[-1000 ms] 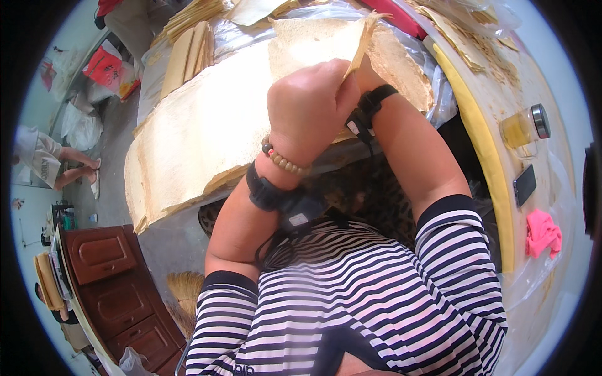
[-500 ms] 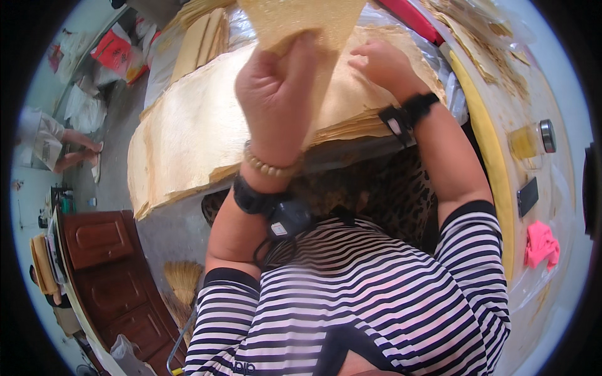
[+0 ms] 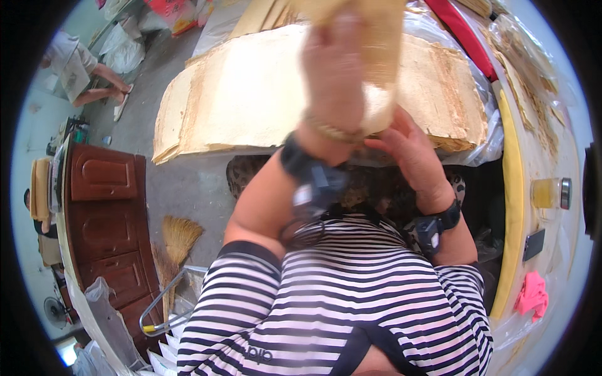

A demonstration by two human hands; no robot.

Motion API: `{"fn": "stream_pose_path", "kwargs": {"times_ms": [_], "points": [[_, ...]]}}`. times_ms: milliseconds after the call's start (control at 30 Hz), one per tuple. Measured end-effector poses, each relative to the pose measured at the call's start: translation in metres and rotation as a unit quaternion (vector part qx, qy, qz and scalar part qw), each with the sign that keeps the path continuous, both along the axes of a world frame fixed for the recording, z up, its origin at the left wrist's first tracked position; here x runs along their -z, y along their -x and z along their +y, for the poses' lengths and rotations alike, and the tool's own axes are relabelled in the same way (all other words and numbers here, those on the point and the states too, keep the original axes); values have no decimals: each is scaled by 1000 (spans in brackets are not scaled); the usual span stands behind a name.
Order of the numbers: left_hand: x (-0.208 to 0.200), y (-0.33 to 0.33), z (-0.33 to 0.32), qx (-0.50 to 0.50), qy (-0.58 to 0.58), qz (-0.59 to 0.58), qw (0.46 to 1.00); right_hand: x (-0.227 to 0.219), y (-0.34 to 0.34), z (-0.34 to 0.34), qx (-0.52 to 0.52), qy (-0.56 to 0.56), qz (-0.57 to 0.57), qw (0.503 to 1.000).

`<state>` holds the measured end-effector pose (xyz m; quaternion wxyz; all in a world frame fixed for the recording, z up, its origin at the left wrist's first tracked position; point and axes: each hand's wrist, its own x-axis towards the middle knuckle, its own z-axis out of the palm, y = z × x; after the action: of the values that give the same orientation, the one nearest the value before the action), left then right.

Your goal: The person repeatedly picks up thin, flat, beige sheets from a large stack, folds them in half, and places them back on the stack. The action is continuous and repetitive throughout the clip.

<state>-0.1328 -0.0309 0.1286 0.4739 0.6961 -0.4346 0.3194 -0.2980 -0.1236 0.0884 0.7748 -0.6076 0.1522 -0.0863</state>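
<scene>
Held up over the stack, a thin, translucent yellow-tan sheet [image 3: 381, 56] hangs from my left hand [image 3: 335, 75]. That hand is blurred by motion, but its fingers are closed on the sheet. Below the sheet's lower edge is my right hand [image 3: 414, 153], its fingers and thumb apart; whether a fingertip touches the sheet I cannot tell. Under both hands lies a wide stack of pale cream sheets [image 3: 238, 94] with ragged, browned edges. Black straps with small devices circle both my wrists, and a beaded bracelet is on the left one.
On the right, a yellow-edged surface [image 3: 511, 207] carries a lidded glass jar [image 3: 545, 193], a dark phone [image 3: 533, 245] and a pink cloth [image 3: 532, 296]. Leftward are a brown wooden cabinet [image 3: 103, 216], a straw broom [image 3: 179, 238] and another person's legs [image 3: 106, 84].
My left hand has moved right with the sheet. My right hand has come down and nearer to me, to the sheet's lower edge. The whole view has shifted.
</scene>
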Motion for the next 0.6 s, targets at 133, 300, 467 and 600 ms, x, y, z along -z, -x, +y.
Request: {"fn": "stream_pose_path", "kwargs": {"times_ms": [133,300,467,600], "points": [[17,-25,51,203,392,487,753,-2,-5,20,40,225,-69,971],[39,-18,81,171,343,553,739,10,-24,45,114,460,-62,878],[55,-16,105,162,231,673,684,30,-44,46,204,407,-67,888],[55,-20,108,208,159,681,684,35,-54,44,242,390,-125,880]]}}
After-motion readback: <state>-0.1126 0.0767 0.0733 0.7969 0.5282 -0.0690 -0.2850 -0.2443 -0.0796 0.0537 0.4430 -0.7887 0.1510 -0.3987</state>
